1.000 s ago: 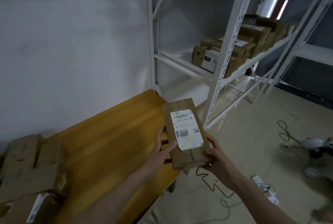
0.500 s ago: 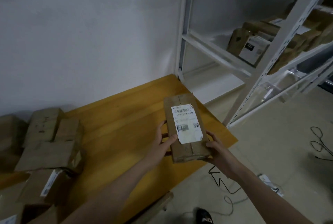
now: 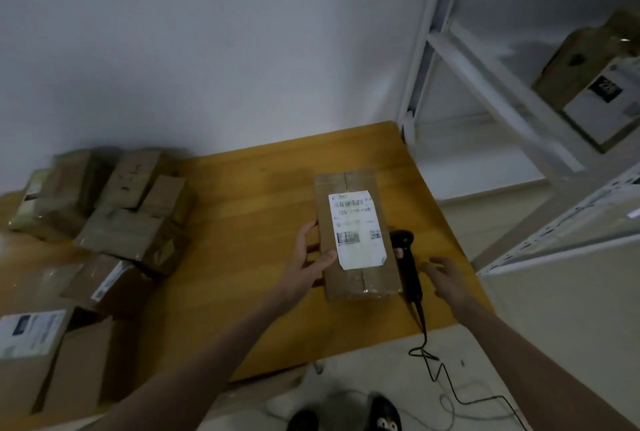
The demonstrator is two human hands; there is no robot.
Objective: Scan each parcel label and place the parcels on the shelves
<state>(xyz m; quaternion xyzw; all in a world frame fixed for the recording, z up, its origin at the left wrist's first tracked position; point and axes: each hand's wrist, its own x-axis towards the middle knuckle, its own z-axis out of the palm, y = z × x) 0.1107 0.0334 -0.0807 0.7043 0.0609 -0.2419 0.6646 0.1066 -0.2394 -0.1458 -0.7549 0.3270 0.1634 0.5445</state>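
A flat brown parcel [image 3: 360, 278] with a white label [image 3: 355, 228] facing up is over the right part of the yellow wooden table [image 3: 249, 222]. My left hand [image 3: 308, 257] grips its left edge, thumb on top. My right hand [image 3: 446, 274] is off the parcel, fingers spread, just right of a black handheld scanner [image 3: 408, 264] that lies on the table beside the parcel. The scanner's cable [image 3: 446, 382] runs off the table's front edge to the floor.
Several taped cardboard parcels [image 3: 128, 233] are piled on the table's left side. A white metal shelf rack [image 3: 485, 84] stands at the right, with a labelled box [image 3: 588, 84] on it. My shoes [image 3: 346, 416] show at the bottom, on the floor.
The view swung left from the shelves to the table. My right hand let go of the parcel and moved right, beside the scanner. My left hand keeps its hold.
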